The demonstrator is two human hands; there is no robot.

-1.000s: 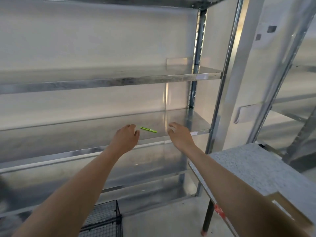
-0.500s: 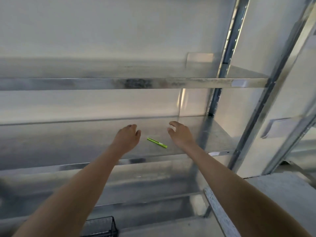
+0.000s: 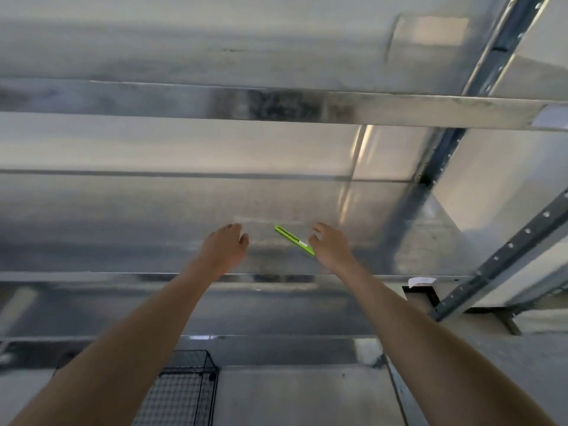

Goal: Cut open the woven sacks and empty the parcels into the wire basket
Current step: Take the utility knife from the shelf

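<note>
A slim bright-green cutter (image 3: 293, 240) lies flat on the middle metal shelf (image 3: 123, 229), between my two hands. My right hand (image 3: 330, 245) hovers at the cutter's near end, fingers apart and curled, its thumb just beside the tool. My left hand (image 3: 226, 245) reaches over the shelf a little to the left of the cutter, loosely curled and holding nothing. A black wire basket (image 3: 181, 392) stands on the floor below, between my forearms, partly hidden by my left arm. No sacks or parcels are in view.
The galvanised rack has another shelf (image 3: 276, 106) above and one (image 3: 276, 341) below. Perforated uprights (image 3: 498, 265) rise at the right. A grey table edge (image 3: 396, 388) shows at the lower right, past my right arm.
The view has moved closer to the shelf and leftward. My right hand has closed in on the near end of the green cutter. The left hand keeps its place beside it.
</note>
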